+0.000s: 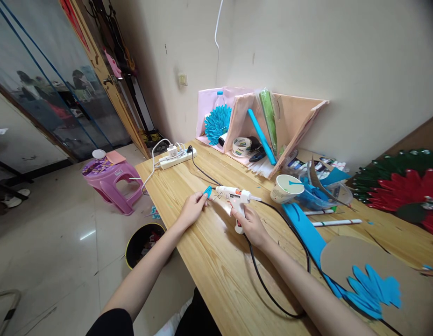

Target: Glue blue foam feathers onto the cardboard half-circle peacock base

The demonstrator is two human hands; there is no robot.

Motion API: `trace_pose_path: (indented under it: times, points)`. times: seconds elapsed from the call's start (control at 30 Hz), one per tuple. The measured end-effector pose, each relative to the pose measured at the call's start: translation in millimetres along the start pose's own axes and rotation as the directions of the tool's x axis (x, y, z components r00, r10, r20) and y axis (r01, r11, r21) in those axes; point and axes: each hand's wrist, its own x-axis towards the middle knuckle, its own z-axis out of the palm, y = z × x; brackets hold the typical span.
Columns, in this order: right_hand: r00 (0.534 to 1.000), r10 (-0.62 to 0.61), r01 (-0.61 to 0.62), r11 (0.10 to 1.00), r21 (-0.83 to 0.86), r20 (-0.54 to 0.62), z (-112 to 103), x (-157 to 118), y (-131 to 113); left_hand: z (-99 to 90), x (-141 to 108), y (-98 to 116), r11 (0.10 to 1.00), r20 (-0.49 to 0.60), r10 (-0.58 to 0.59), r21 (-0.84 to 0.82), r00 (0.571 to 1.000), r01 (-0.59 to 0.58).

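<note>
Pinched in the fingers of my left hand [192, 209] is a small blue petal [207, 191], held above the wooden table [216, 266]. My right hand [251, 225] is wrapped round the handle of a white glue gun [236, 199]. The gun's front points left toward the petal, and a white glue stick [254, 198] pokes out of its rear. From the handle a black cord [260, 275] loops over the table. At the lower right, several blue petals [375, 287] lie fanned on a cardboard disc [342, 256], beside a blue strip [307, 233].
A paper cup [288, 189] and a plastic tub [337, 196] of blue scraps stand to the right. Pink dividers [300, 116] line the wall, with a blue flower [218, 122]. A power strip [177, 158] sits at the far edge; a bin [144, 245] and pink stool [111, 179] are on the floor.
</note>
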Motion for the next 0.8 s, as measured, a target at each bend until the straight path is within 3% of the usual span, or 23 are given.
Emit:
trace_pose_path:
  times: [0.17,0.3,0.47,0.6,0.7,0.8]
  points:
    - [1.000,0.019,-0.019,1.000,0.015,0.020,-2,0,0,0.2,2,-3,0.995,-0.015,-0.033,-0.099,0.999,0.031]
    - [0.997,0.033,-0.034,0.999,-0.010,-0.072,-5,17,0,-2.5,6,1,0.984,-0.085,-0.062,-0.175,0.994,0.046]
    - [0.978,0.001,-0.074,0.937,-0.342,-0.210,8,67,-2,-5.1,-2,24,0.908,-0.104,-0.171,-0.404,0.980,0.115]
    - [0.971,0.011,-0.115,0.898,-0.424,-0.241,28,95,0,-2.1,-17,47,0.841,-0.074,-0.202,-0.524,0.977,0.134]
    - [0.968,0.020,-0.138,0.876,-0.463,-0.251,30,92,-2,1.6,-24,58,0.809,-0.015,-0.208,-0.564,0.978,0.164]
    - [0.959,-0.058,-0.091,0.865,-0.494,-0.278,12,67,-16,8.3,-28,64,0.806,0.019,-0.223,-0.559,0.975,0.195]
